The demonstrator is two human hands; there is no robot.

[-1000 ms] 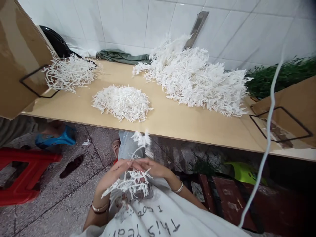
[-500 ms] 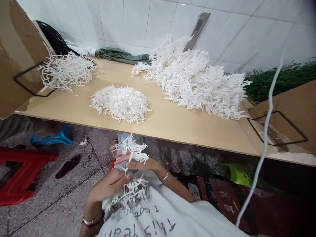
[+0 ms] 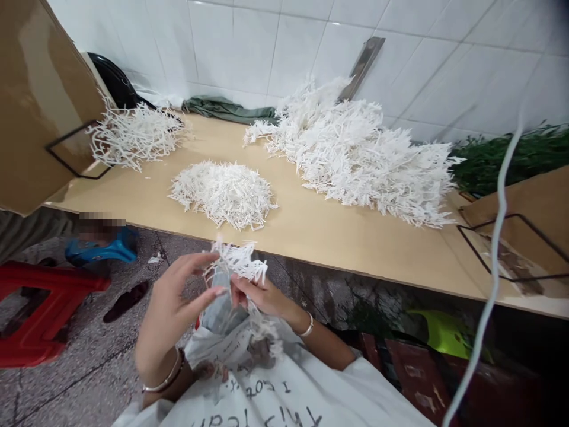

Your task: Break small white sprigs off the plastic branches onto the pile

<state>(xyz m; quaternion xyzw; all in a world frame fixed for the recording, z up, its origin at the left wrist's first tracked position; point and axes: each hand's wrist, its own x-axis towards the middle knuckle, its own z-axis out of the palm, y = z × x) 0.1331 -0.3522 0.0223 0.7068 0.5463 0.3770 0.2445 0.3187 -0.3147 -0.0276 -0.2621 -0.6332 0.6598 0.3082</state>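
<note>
My right hand (image 3: 267,298) pinches a white branching plastic piece (image 3: 244,261) in front of the table edge. My left hand (image 3: 173,308) is beside it at the left, thumb and fingers apart; its fingertips are near the piece, and contact is unclear. Below my right hand, over my shirt, is another blurred white cluster (image 3: 264,332). On the table lie a compact pile of short white pieces (image 3: 226,193), a large heap of white branching pieces (image 3: 355,154) and a looser pile of thin white stems (image 3: 137,136).
The tan tabletop (image 3: 311,237) has cardboard at both ends. A green cloth (image 3: 229,111) and a metal strip (image 3: 362,68) are at the tiled wall. Greenery (image 3: 520,157) stands right; a white cable (image 3: 495,255) hangs in front. Red (image 3: 48,273) and blue stools (image 3: 104,252) are left.
My left hand has moved up and left, away from my right hand, and its fingers have spread. The view has shifted slightly. The white cluster over my shirt has moved right.
</note>
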